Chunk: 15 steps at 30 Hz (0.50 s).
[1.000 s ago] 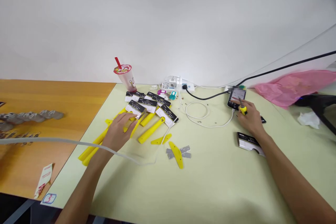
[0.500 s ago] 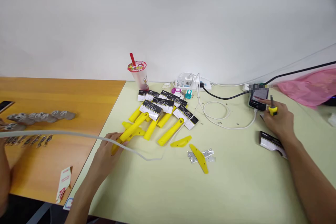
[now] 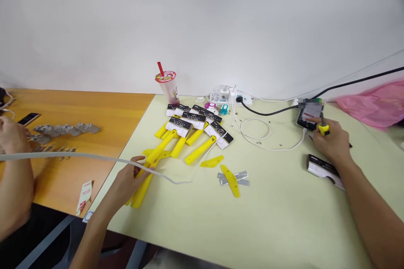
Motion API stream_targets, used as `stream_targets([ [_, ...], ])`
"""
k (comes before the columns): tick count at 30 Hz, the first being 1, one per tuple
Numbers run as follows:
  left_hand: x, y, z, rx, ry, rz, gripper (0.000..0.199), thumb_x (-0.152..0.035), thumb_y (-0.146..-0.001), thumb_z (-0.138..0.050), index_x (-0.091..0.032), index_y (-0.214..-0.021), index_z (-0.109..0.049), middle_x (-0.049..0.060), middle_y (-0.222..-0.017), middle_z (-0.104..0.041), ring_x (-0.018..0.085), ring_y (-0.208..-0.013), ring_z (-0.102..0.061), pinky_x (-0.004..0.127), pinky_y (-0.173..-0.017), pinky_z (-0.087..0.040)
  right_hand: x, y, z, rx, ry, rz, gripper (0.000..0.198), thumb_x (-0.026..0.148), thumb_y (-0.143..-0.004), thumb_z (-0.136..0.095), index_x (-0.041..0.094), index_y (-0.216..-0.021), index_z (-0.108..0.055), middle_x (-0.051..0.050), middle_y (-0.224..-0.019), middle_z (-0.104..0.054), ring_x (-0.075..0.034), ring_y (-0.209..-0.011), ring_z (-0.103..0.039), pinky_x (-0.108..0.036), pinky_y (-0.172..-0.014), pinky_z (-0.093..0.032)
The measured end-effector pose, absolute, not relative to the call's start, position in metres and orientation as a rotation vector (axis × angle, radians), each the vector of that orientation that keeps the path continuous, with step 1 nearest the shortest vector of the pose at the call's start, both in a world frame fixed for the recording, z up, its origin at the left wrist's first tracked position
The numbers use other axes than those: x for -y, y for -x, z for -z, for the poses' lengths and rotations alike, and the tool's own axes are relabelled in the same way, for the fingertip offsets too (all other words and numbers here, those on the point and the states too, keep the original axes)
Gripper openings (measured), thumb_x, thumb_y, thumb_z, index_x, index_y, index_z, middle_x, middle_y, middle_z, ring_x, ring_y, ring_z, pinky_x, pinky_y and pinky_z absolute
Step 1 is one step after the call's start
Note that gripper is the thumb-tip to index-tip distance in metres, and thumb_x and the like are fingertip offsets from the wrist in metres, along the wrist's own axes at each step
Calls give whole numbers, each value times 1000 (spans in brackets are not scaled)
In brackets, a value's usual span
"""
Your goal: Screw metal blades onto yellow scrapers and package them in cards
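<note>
My left hand [image 3: 128,180] is closed around a yellow plastic handle [image 3: 142,191] at the near end of a pile of similar yellow handles. Several of these handles [image 3: 200,150] wear black-and-white cards [image 3: 220,134]. Right of the pile lie two yellow curved plates, one [image 3: 212,161] alone and the other [image 3: 229,180] across silver packets [image 3: 244,175]. Far right, my right hand [image 3: 333,141] keeps a small screwdriver [image 3: 323,128] with a yellow handle in its grip. A finger of that hand reaches the screen of a plugged-in phone [image 3: 309,113]. A folded card [image 3: 323,169] lies under the right wrist.
A drink cup [image 3: 168,90] with a red straw stands by the wall. A power strip [image 3: 221,96] feeds white and black cables. A pink bag [image 3: 372,103] lies at right. On the wooden table, another person's arm [image 3: 15,176] is near grey parts [image 3: 66,129]. A white cable [image 3: 94,156] crosses the foreground.
My left hand has shifted down toward the near edge with the yellow handle, and more yellow shows beneath it. My right hand remains at the phone. The view has turned slightly left.
</note>
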<state>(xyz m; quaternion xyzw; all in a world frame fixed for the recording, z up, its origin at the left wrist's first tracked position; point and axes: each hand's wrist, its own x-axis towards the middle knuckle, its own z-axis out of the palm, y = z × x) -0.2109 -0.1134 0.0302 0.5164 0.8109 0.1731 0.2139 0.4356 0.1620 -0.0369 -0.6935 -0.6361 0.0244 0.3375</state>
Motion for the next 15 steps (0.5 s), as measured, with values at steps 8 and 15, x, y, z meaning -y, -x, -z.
stream_targets([
  [8, 153, 199, -44, -2340, -1479, -332, 54, -70, -93, -59, -24, -121, -66, 9, -95, -78, 33, -87, -77, 40, -78, -56, -160, -428, 26, 1620, 1854, -140, 52, 14, -91, -58, 16, -137, -83, -22, -135, -78, -37, -127, -71, -49, -116, -53],
  [15, 181, 200, -42, -2464, -1434, -415, 60, -64, -82, -66, -23, -125, -62, 13, -107, -80, 32, -81, -79, 40, -70, -58, -157, -428, 30, 1659, 1738, -146, 43, 10, -95, -59, 17, -130, -83, -21, -134, -77, -33, -127, -66, -48, -118, -45],
])
